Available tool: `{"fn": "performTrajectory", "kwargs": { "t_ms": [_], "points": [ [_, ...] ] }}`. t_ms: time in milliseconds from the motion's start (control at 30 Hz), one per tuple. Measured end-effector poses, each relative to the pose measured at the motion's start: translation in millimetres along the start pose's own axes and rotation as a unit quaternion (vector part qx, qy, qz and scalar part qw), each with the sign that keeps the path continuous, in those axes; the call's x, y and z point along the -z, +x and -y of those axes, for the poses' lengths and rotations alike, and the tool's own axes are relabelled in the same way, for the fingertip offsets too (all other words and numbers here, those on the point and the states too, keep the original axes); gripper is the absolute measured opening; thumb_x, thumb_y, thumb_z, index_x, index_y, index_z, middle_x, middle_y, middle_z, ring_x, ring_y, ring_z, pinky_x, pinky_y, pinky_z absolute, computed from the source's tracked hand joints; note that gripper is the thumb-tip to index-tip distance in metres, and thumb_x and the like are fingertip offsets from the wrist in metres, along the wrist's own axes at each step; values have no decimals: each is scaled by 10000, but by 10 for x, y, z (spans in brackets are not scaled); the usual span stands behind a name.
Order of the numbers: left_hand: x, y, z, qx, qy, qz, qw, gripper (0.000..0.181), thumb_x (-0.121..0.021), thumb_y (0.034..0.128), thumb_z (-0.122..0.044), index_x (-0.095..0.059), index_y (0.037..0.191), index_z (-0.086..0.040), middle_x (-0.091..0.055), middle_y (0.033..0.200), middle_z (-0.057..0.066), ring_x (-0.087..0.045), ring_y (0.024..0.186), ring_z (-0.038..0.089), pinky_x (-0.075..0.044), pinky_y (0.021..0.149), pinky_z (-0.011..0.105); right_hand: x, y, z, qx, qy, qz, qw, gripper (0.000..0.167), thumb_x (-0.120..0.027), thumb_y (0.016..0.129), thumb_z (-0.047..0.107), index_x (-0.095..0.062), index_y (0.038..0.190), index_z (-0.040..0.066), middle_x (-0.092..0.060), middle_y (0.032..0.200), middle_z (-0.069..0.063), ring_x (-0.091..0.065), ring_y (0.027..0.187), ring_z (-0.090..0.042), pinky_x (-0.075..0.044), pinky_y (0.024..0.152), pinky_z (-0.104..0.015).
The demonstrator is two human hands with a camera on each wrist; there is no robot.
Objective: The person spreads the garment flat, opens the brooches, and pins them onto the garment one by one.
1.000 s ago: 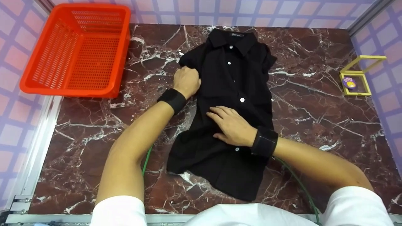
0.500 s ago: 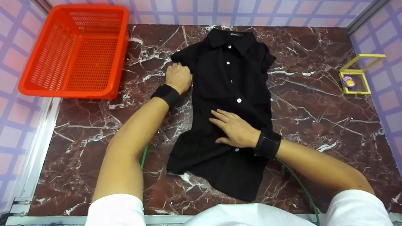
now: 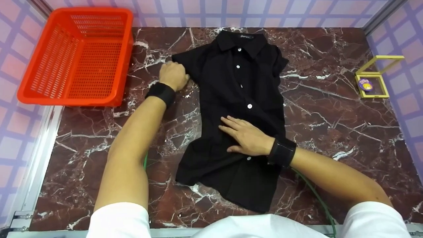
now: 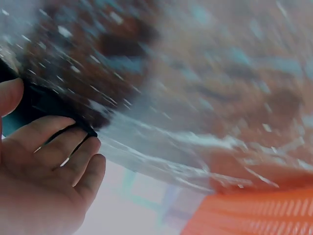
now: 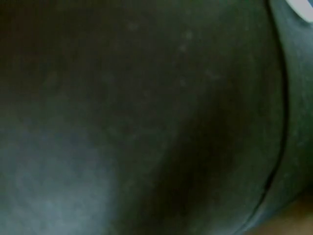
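Note:
A black short-sleeved shirt (image 3: 224, 89) with white buttons lies front up on the marbled table, its collar at the far side. My left hand (image 3: 173, 75) grips the end of the shirt's left-lying sleeve (image 3: 190, 61). In the left wrist view, black cloth (image 4: 54, 107) runs between the thumb and the curled fingers (image 4: 63, 147). Flat on the middle of the shirt rests my right hand (image 3: 248, 137), its fingers spread and straight. Dark cloth (image 5: 146, 117) fills nearly all of the right wrist view, which is blurred.
A red plastic basket (image 3: 124, 66) stands at the back left, near the left hand. At the right edge sits a small yellow frame-like stand (image 3: 375, 96) holding a round purple badge (image 3: 365, 85). Patterned walls (image 3: 244, 13) border the table (image 3: 330, 125). A green cord (image 3: 317, 195) runs by the right forearm.
My left hand has moved left and slightly away from me, drawing the sleeve out to the side. The shirt's left-lying edge has shifted left. The right hand has stayed nearly in place.

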State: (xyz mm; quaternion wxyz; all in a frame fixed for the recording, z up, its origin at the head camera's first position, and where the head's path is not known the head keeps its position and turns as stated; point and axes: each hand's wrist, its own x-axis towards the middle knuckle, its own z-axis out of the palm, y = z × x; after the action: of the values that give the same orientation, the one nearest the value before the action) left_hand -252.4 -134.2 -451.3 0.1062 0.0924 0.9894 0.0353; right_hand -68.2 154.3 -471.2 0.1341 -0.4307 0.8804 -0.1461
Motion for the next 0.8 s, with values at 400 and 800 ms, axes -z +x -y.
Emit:
{"fn": "performTrajectory", "kwargs": {
  "t_ms": [400,800],
  "points": [
    [135,91,275,495,139,708,9962,467,-459,992,-244,-595,1313,66,-472,1440,279,-401,1324,449,-280,1094,553,-5,-18,-11,9,119,-25,9999,786,-698,926,442,-396,1529,38,-243,1628,-196,-216,1505,-353,-230,1192,-493],
    [184,171,420,704,326,1051,9914,506,-471,977,-188,-491,1415,66,-372,1503,279,-314,1371,477,-220,1124,590,-25,-49,-33,57,69,-62,9999,784,-693,927,446,-402,1524,30,-245,1625,-200,-217,1504,-349,-233,1192,-486]
  ]
}}
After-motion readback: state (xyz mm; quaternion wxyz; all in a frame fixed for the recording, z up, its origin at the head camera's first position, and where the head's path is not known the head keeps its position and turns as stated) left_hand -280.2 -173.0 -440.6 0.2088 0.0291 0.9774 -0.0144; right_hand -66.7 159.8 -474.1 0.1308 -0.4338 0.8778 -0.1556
